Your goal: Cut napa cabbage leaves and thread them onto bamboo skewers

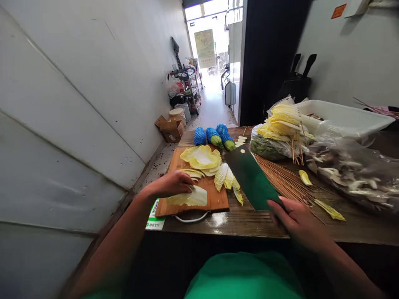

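Note:
My right hand [294, 216] grips the handle of a broad cleaver [254, 180], its blade raised over the table just right of the wooden cutting board [220, 202]. On the board, my left hand [174, 183] has its fingers bent together against a pale napa cabbage leaf [195, 197]; the fingertips touch the leaf's upper side. Cut strips lie just behind that hand. Farther back on the board rest stacked whole cabbage leaves [202, 158]. Narrow cut cabbage pieces [227, 176] overlap the board's right edge.
Vegetables in blue foam nets [215, 137] stand behind the board. Bamboo skewers [280, 174] spread across the table's right side. Skewered cabbage [283, 120], a white tub [346, 118] and bagged mushrooms [358, 174] sit farther right. A wall runs along the left.

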Motion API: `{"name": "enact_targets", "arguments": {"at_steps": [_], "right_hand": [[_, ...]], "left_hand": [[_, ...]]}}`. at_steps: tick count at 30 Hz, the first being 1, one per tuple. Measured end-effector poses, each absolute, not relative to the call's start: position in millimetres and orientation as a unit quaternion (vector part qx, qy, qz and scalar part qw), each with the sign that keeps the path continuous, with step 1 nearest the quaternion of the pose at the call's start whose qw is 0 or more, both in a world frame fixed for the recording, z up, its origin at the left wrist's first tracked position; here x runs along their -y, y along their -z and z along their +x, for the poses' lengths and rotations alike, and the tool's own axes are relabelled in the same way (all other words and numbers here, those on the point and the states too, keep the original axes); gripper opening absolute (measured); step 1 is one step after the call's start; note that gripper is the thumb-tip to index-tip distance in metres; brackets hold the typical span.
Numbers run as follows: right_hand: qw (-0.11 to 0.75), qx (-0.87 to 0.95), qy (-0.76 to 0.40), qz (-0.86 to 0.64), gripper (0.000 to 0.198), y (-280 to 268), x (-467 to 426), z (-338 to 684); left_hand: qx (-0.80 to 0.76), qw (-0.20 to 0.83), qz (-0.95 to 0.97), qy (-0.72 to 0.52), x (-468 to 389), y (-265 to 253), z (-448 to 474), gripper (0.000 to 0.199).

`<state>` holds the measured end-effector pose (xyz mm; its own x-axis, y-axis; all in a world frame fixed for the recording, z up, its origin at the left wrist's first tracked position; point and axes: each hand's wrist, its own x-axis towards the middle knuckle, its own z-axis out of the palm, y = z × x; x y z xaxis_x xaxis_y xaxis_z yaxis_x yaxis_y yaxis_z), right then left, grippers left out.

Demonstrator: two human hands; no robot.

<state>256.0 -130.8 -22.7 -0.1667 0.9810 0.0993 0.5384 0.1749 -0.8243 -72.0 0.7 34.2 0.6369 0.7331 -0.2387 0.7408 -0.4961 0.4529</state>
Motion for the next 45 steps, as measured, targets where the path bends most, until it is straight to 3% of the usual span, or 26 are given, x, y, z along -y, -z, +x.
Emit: {"name": "enact_targets", "arguments": {"at_steps": [3, 7, 9, 16, 22, 32, 45], "right_hand": [[0.289, 0.751, -0.295, -0.515, 0.037, 17.3, 117.2, 233.1], [0.207, 0.834, -0.178, -0.479, 0.034, 11.0, 96.1, 201.4], [0.169, 0.859, -0.139, -0.464, 0.033, 6.1, 84.1, 188.7], [0.046, 0.932, -0.1, -0.345, 0.028, -6.1, 45.1, 157.2], [0.019, 0.941, -0.083, -0.328, 0.027, -9.9, 37.5, 153.7], [0.0, 0.934, -0.109, -0.34, 0.031, -8.8, 42.6, 153.2], [-0.088, 0.924, -0.108, -0.356, 0.027, -12.9, 38.4, 138.1]], "left_hand": [[-0.464, 0.173, 0.869, -0.017, 18.7, -16.5, -73.0, 0.021], [-0.533, -0.102, 0.809, -0.226, 67.0, 16.6, -70.7, 0.021], [-0.497, -0.162, 0.797, -0.301, 94.5, 39.8, -64.3, 0.021], [-0.507, -0.133, 0.8, -0.291, 127.2, 98.6, -41.0, 0.03], [-0.436, -0.121, 0.844, -0.288, 115.1, 89.1, -61.3, 0.026], [-0.432, -0.159, 0.85, -0.256, 114.3, 89.1, -64.5, 0.029], [-0.426, -0.149, 0.846, -0.283, 113.9, 93.6, -65.5, 0.028]]}}
